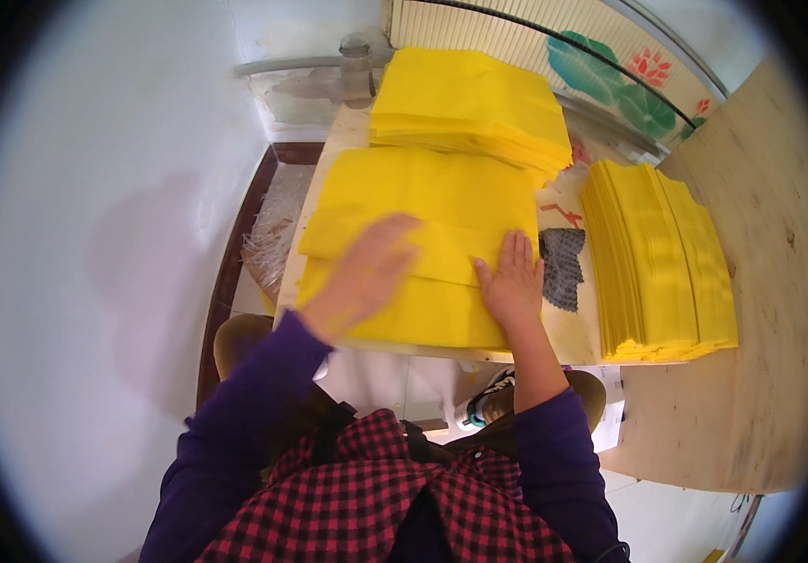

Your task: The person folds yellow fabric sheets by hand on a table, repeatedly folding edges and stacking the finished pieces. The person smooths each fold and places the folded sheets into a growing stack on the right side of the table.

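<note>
Yellow cloth-like sheets (422,192) lie in a flat stack on the light wooden table in front of me, with a folded edge running across the middle. My right hand (514,286) rests flat on the stack's right side, its fingers stretched out and pointing away from me. Over the left part of the same stack is my left hand (366,272), blurred by motion, with its fingers extended and nothing seen in them. Whether it touches the sheets I cannot tell.
Behind lies another yellow stack (469,98). A tall stack of folded yellow pieces (657,263) stands at the right. Between them and my hand lies a dark grey zigzag-edged cloth scrap (563,267). A clear jar (357,70) stands at the far left corner, near the white wall (122,281).
</note>
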A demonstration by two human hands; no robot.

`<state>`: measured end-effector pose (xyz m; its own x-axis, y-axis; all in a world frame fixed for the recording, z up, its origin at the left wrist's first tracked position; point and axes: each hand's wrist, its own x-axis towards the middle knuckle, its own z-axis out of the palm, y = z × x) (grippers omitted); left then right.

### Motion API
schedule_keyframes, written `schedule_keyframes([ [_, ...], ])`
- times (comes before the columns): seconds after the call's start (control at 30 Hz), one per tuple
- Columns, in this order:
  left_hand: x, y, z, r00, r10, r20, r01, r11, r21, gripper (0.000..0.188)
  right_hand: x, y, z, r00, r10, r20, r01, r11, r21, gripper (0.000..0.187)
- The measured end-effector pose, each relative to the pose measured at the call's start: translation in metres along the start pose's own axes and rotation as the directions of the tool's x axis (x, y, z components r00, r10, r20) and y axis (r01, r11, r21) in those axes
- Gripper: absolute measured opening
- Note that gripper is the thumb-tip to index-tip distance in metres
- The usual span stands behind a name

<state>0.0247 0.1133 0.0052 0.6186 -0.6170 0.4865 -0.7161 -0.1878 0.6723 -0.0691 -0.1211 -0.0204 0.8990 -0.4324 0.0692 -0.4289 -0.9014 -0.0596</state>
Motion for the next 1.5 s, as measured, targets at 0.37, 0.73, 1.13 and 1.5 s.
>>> schedule_keyframes([
  [0.37, 0.027, 0.015, 0.078, 0.914, -0.326, 0.241, 0.121, 0.788, 0.603, 0.062, -0.001, 0.003, 0.004, 1.0, -0.012, -0.013, 0.013, 1.0, 0.006, 0.078],
  [0.73, -0.008, -0.04, -0.007, 0.856, -0.517, -0.007, 0.379, 0.616, 0.691, 0.069, 0.0, 0.001, 0.004, 1.0, 0.004, -0.01, -0.004, 0.999, 0.05, 0.078],
  [1.13, -0.008, -0.034, -0.009, 0.85, -0.527, -0.019, 0.401, 0.622, 0.673, 0.07, -0.002, -0.057, -0.024, 0.969, -0.232, -0.084, 0.237, 0.97, 0.052, 0.074],
  [1.5, -0.009, -0.039, -0.008, 0.864, -0.503, -0.029, 0.388, 0.627, 0.676, 0.07, -0.004, -0.06, -0.001, 0.982, -0.179, 0.06, 0.174, 0.981, 0.081, 0.08],
])
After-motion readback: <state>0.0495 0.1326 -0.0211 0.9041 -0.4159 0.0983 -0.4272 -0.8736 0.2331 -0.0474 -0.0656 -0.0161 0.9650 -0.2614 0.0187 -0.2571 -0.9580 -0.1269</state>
